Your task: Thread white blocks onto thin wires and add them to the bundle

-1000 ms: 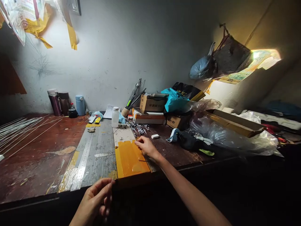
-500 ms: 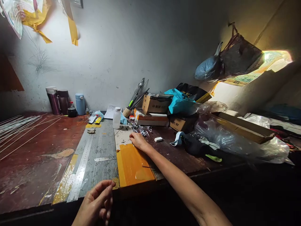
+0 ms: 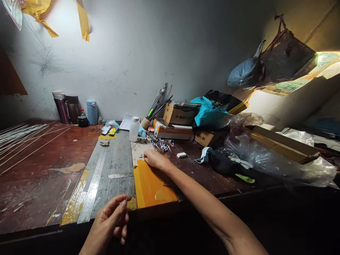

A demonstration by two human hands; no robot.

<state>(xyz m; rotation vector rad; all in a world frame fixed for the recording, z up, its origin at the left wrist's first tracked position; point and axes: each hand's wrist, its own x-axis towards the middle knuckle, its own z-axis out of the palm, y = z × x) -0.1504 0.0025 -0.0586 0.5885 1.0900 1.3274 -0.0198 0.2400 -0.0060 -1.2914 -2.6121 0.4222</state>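
My left hand (image 3: 110, 219) is at the front edge of the table, thumb and forefinger pinched on a thin rod (image 3: 129, 189) that points upward. Further back, my right hand (image 3: 155, 159) rests low over the far end of an orange-yellow taped sheet (image 3: 152, 187), fingers curled down. What those fingers hold, if anything, is hidden. Behind it lie small black-and-white pieces (image 3: 164, 144) in a loose pile. A white-capped clear bottle (image 3: 134, 130) stands behind and left of the right hand. A small white block (image 3: 181, 155) is to its right.
A steel ruler (image 3: 92, 187) lies along the grey board (image 3: 117, 163). Long white rods (image 3: 21, 138) cover the left tabletop. Flasks (image 3: 91, 112) stand by the wall. Cardboard boxes (image 3: 179, 114), a mask (image 3: 204, 155) and clear plastic bags (image 3: 255, 156) crowd the right side.
The view has shifted a little. My right hand has moved slightly left and nearer over the orange-yellow sheet. My left hand keeps its pinch on the thin rod.
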